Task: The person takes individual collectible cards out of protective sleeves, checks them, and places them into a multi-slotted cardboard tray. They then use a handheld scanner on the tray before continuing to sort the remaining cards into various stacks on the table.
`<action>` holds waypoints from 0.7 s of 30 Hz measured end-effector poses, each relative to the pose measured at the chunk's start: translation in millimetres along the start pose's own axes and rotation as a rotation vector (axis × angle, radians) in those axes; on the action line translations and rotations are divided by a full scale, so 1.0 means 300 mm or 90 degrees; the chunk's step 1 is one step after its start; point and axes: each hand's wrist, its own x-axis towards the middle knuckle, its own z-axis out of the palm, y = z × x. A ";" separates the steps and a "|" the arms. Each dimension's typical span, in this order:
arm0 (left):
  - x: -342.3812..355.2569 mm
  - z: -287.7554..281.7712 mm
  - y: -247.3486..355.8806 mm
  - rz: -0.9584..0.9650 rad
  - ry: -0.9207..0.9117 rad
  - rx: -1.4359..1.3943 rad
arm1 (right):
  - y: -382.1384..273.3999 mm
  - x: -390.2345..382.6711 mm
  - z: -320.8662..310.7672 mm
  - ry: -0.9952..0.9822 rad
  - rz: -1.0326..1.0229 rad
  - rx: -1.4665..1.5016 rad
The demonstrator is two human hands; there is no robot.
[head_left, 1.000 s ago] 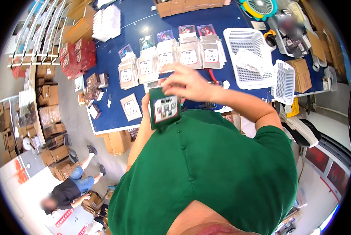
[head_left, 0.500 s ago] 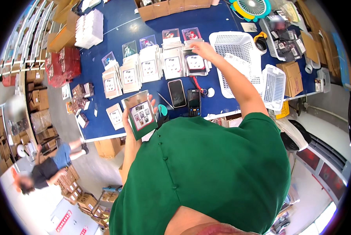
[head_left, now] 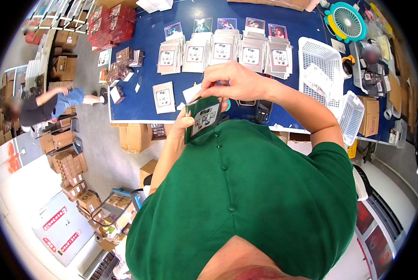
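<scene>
A green card package (head_left: pixel 203 119) with a framed print on its front is gripped by my left hand (head_left: pixel 185 125) just in front of my chest. My right hand (head_left: pixel 220 84) is at that package's top edge, fingers bent and pinched there; exactly what lies between them is hard to make out. Beyond my hands, five piles of pale sleeved cards (head_left: pixel 223 51) stand in a row, each with a colourful card in a clear holder (head_left: pixel 227 24) behind it. A separate pale pile (head_left: pixel 163 98) lies left of my hands, and a black handheld device (head_left: pixel 263 112) lies to the right.
White plastic baskets (head_left: pixel 321 51) stand on the right of the blue table (head_left: pixel 139 109), near a teal fan (head_left: pixel 346 23). Red boxes (head_left: pixel 111 25) and small brown boxes (head_left: pixel 125 56) are at the left. A co-worker (head_left: pixel 43 105) is in the aisle beside stacked cartons (head_left: pixel 64 163).
My right hand has come back from the right-hand card pile to the top of the green package. The co-worker has moved along the aisle. The view has shifted.
</scene>
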 end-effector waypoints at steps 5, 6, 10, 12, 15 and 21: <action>-0.109 -0.015 0.008 0.023 -0.039 -0.033 | -0.094 0.021 0.111 -0.029 0.081 -0.042; -0.119 -0.040 0.000 0.033 -0.066 -0.046 | -0.095 0.030 0.131 -0.034 0.023 -0.100; -0.211 -0.079 0.018 0.043 -0.077 -0.029 | -0.113 0.059 0.206 -0.063 -0.022 -0.172; -0.244 -0.127 0.010 0.072 -0.111 -0.011 | -0.124 0.075 0.247 -0.072 -0.021 -0.148; -0.277 -0.151 0.032 0.086 -0.124 0.010 | -0.116 0.096 0.284 -0.076 -0.069 -0.137; -0.325 -0.178 0.048 0.065 -0.115 0.022 | -0.122 0.132 0.337 -0.070 -0.140 -0.158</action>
